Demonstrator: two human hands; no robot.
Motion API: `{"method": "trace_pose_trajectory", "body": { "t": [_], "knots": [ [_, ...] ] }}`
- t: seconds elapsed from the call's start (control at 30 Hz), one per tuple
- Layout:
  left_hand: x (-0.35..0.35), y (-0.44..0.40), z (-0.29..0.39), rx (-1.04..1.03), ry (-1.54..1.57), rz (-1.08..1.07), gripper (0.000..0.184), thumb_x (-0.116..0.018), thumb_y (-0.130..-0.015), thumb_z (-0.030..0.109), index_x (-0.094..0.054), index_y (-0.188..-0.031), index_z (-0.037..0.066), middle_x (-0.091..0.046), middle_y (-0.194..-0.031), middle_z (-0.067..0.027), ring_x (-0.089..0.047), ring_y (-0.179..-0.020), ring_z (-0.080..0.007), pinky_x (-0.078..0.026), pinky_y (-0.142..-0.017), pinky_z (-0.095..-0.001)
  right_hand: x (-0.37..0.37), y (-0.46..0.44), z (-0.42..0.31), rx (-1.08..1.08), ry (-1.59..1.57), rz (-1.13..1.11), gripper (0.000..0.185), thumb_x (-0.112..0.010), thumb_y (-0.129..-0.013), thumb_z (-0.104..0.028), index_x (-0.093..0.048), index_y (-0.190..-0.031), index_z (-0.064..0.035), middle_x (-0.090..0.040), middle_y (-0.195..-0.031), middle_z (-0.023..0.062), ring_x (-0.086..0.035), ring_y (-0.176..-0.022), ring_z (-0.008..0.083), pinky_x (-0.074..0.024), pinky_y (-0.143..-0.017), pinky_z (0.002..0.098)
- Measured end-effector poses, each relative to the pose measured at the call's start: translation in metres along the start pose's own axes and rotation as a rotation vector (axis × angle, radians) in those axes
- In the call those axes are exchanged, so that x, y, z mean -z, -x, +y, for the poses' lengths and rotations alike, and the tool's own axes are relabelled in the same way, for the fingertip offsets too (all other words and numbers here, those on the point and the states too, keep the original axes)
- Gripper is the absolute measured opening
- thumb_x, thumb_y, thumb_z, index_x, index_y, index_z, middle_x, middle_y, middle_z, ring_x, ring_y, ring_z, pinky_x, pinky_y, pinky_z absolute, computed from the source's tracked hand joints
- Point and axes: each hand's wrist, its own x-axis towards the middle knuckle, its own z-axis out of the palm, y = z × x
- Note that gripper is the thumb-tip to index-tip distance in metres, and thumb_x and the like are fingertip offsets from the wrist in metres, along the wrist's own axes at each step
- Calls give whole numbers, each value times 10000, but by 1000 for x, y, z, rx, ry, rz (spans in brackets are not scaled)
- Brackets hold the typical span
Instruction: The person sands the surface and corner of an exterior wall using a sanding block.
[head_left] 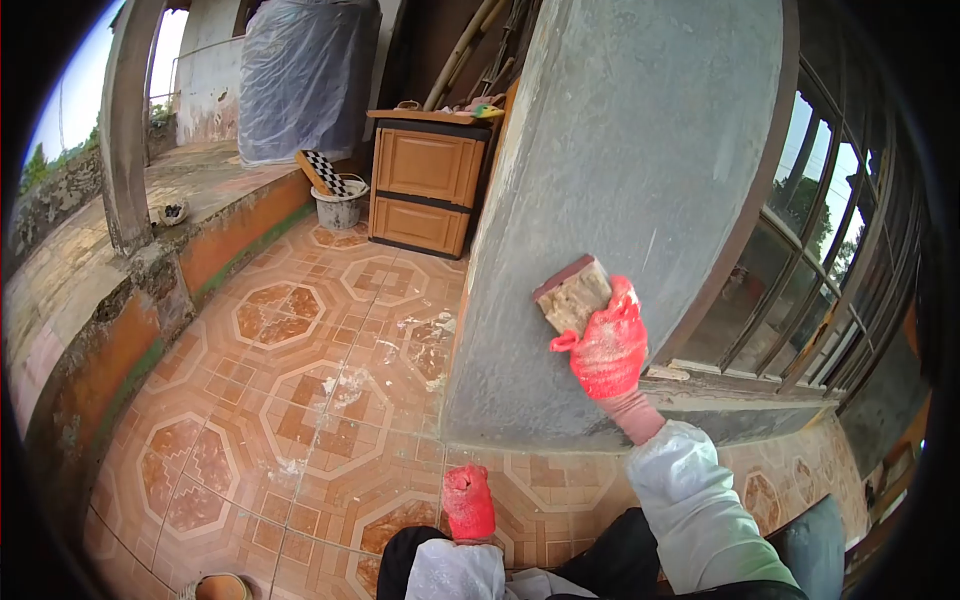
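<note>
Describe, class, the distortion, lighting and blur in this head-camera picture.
Head view: black surround and bowed window frame show strong wide-angle distortion; sky at upper left nearly washed out; grey wall softly lit, no hard shadows; right hand without obvious blur.

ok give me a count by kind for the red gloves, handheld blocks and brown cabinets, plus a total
Red gloves: 2
Handheld block: 1
Brown cabinet: 1
Total: 4

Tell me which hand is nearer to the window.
Right. The right hand holds the block at the grey wall, beside the window. The left hand is low near the person's legs, farther away.
</note>
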Motion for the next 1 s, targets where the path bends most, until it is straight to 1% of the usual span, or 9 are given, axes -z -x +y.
{"method": "trace_pose_trajectory", "body": {
  "t": [0.03, 0.1, 0.2, 0.37, 0.47, 0.6, 0.67, 0.87, 1.0],
  "knots": [
    [-1, 1, -1, -15, -30, 23, 422, -552, -1007, 219, -603, -618, 62, -554, -564, -17, -511, -533, -125, -400, -515, -341, -16, 37, 15, -9, 21, -162, 718, -786, -769, -371, -507, -1275, 54, -582, -1233, 218, -618, -1107, 371, -530, -890, 435],
    [2, 7, 12, -33, -74, 25, 412, -552, -1002, 207, -608, -622, 55, -573, -572, -29, -518, -533, -128, -406, -521, -340, -49, 102, 49, 358, 83, -528, 621, -711, -831, -408, -530, -1239, 24, -595, -1220, 201, -621, -1118, 355, -525, -914, 430],
    [5, 13, 10, -82, -109, 12, 382, -543, -988, 198, -641, -655, 39, -581, -566, -38, -513, -518, -124, -400, -515, -328, -26, 105, 64, 222, 54, -498, 597, -690, -850, -408, -533, -1241, 15, -586, -1244, 202, -616, -1139, 347, -525, -919, 428],
    [-12, 23, 9, -48, -129, -57, 365, -538, -986, 212, -684, -705, 30, -588, -574, -37, -496, -490, -109, -386, -492, -307, 53, -6, 76, -490, -292, 329, 940, -889, -587, -134, -425, -1388, 28, -535, -1318, 223, -564, -1176, 412, -483, -991, 422],
    [-30, 41, 37, -95, -110, -18, 334, -558, -984, 207, -698, -736, 34, -610, -607, -36, -516, -512, -109, -409, -511, -306, 36, 13, 84, -497, -157, 437, 898, -866, -615, -126, -421, -1377, 38, -532, -1314, 216, -566, -1159, 413, -487, -971, 425],
    [-29, 53, 61, -46, -239, -236, 265, -589, -975, 209, -741, -834, 46, -645, -653, -27, -582, -588, -122, -461, -571, -317, -11, 132, 96, -595, -355, 139, 951, -911, -543, -236, -440, -1325, 28, -580, -1191, 205, -600, -1091, 416, -502, -934, 444],
    [-28, 57, 81, -228, -333, -316, 269, -576, -987, 166, -716, -794, 43, -736, -816, -87, -685, -750, -187, -533, -730, -331, -22, 156, 101, -506, -307, 48, 957, -918, -528, -290, -462, -1310, 20, -597, -1146, 198, -613, -1060, 413, -506, -928, 447],
    [-42, 52, 49, -128, -402, -417, 225, -579, -973, 143, -732, -869, 16, -727, -816, -90, -685, -783, -185, -535, -747, -331, 24, 36, 111, -603, -281, 346, 942, -896, -534, -298, -463, -1296, 48, -519, -1324, 232, -531, -1204, 428, -466, -993, 475],
    [-73, 71, 61, -226, -307, -388, 239, -574, -985, 145, -726, -895, -16, -728, -833, -113, -683, -821, -196, -533, -758, -340, -3, 87, 99, -747, -333, 313, 933, -889, -549, -296, -470, -1311, 43, -532, -1314, 225, -545, -1189, 423, -471, -990, 475]
  ]
}}
